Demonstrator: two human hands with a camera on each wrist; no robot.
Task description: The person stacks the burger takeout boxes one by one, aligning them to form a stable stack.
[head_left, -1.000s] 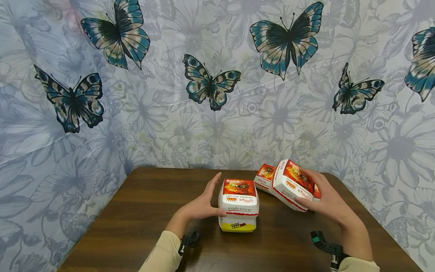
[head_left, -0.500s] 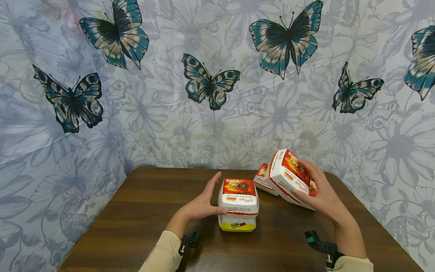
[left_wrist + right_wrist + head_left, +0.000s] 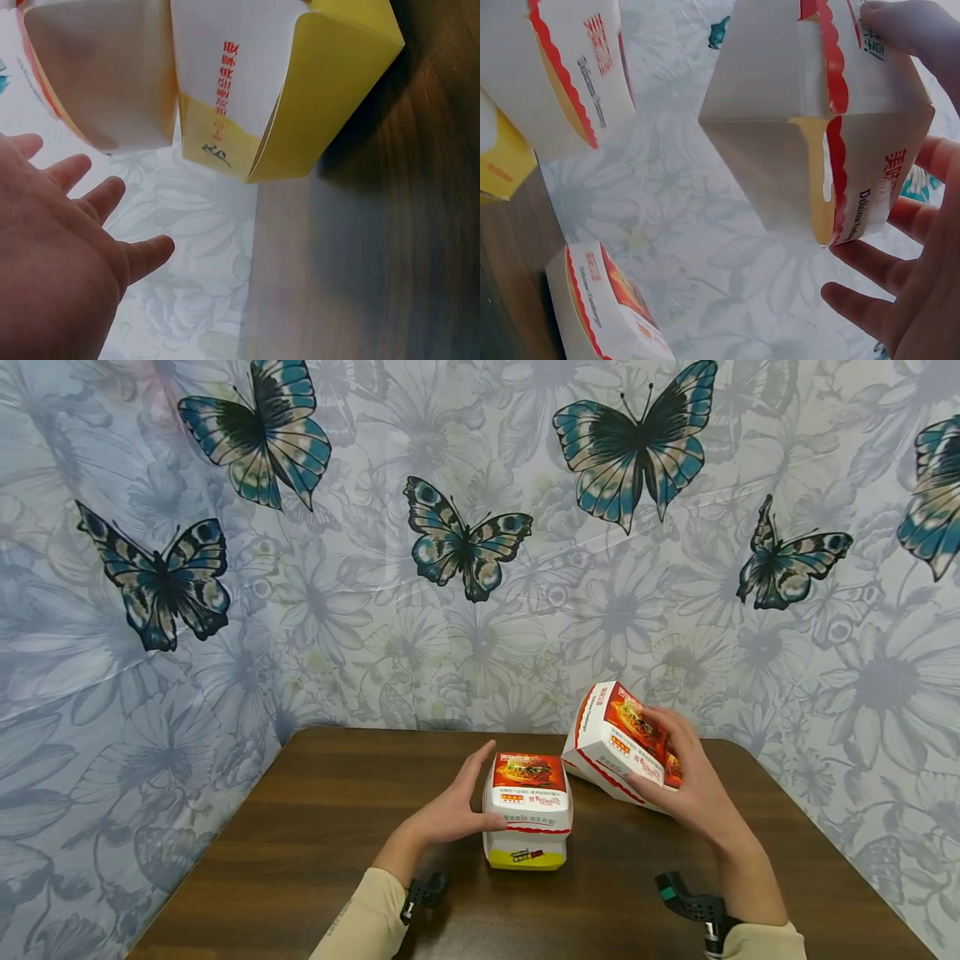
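My right hand grips a white-and-red burger box, holding it tilted at the table's right rear, thumb on the near side and fingers along the far side. In the right wrist view its red scalloped edges show. A second burger box sits lower left there; the held box mostly hides it in the head view. At the table's middle stands a burger-box stack, white and red above, yellow and white below. Beside its left side my left hand has fingers spread, thumb overlapping its front; the left wrist view shows the fingers extended.
The brown wooden table reaches back to a pale floral wall cloth printed with butterflies. Dark wrist cameras are strapped to the left wrist and right wrist.
My right hand has raised the held burger box and carried it left, over the box behind it. The left hand stays beside the middle stack with little movement.
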